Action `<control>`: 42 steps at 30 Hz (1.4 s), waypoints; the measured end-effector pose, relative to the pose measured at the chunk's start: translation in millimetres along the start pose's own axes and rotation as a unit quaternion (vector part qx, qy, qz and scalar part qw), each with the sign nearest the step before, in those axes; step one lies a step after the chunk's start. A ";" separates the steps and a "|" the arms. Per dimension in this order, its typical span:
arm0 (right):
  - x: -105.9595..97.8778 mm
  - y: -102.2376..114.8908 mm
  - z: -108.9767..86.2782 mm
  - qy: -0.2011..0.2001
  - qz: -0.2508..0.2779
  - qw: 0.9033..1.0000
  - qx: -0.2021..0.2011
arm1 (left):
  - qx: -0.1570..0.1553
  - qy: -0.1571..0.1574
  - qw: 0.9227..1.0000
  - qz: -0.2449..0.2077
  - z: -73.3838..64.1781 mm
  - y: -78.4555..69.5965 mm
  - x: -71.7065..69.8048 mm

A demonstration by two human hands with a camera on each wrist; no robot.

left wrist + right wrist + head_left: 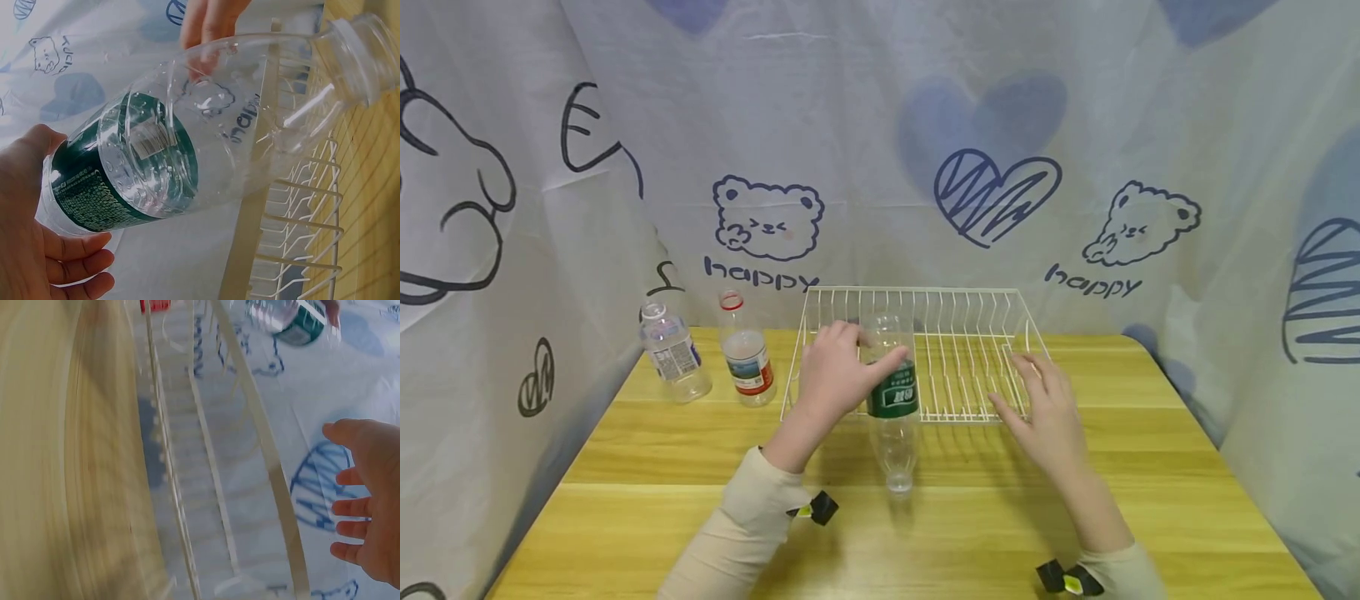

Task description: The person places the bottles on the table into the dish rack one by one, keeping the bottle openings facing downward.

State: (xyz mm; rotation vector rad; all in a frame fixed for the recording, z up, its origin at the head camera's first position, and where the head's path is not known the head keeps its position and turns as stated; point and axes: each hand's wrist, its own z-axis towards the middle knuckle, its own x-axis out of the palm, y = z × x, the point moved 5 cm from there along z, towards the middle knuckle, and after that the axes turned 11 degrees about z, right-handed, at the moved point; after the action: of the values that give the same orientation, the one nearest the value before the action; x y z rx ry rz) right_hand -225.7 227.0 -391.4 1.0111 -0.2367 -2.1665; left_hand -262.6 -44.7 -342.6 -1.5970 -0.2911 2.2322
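Note:
A clear plastic bottle (897, 433) with a green label hangs upside down, its uncapped neck pointing at the tabletop. My left hand (838, 367) grips it near its base, thumb on one side and fingers on the other, as the left wrist view shows with the bottle (169, 156) large in front. Behind it stands a white wire rack (962, 419). Over the rack's right end is my right hand (1047, 417), fingers spread and slightly bent, holding nothing. The right wrist view shows this hand (372, 500) apart from the rack (284, 512).
Left of the rack, two clear bottles without caps stand upright: one with a white label (676, 360), one with a red-and-blue label (749, 367). The wooden table (970, 525) meets a patterned curtain (880, 125) at the back and sides.

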 end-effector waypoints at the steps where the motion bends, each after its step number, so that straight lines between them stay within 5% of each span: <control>1: -2.3 -5.0 -1.0 -0.002 -0.007 1.000 -0.002 | -0.001 0.000 1.000 0.000 0.5 0.3 0.0; 9: -13.2 -40.3 -7.0 0.045 -0.047 0.997 0.038 | -0.008 0.004 1.000 -0.008 4.6 -1.7 -1.3; 15: -14.8 -53.8 -12.4 0.106 -0.062 0.987 0.101 | 0.002 0.005 1.000 -0.006 11.8 -10.9 -2.7; 27: -5.4 -75.4 -18.1 0.194 -0.069 0.964 0.166 | 0.025 -0.009 1.000 0.005 37.9 -36.9 -18.0; 34: 0.6 -75.6 -18.0 0.206 -0.070 0.959 0.181 | 0.043 -0.019 0.999 0.027 54.7 -52.0 -27.4; 42: 1.4 -76.2 -19.1 0.213 -0.066 0.956 0.189 | 0.077 -0.074 0.992 0.068 74.8 -75.8 -30.9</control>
State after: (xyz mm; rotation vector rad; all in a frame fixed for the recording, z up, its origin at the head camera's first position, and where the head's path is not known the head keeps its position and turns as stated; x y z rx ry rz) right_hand -253.3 283.6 -438.5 1.7245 -0.3958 -1.9941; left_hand -310.4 14.9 -262.2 -1.4123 -0.0478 2.4178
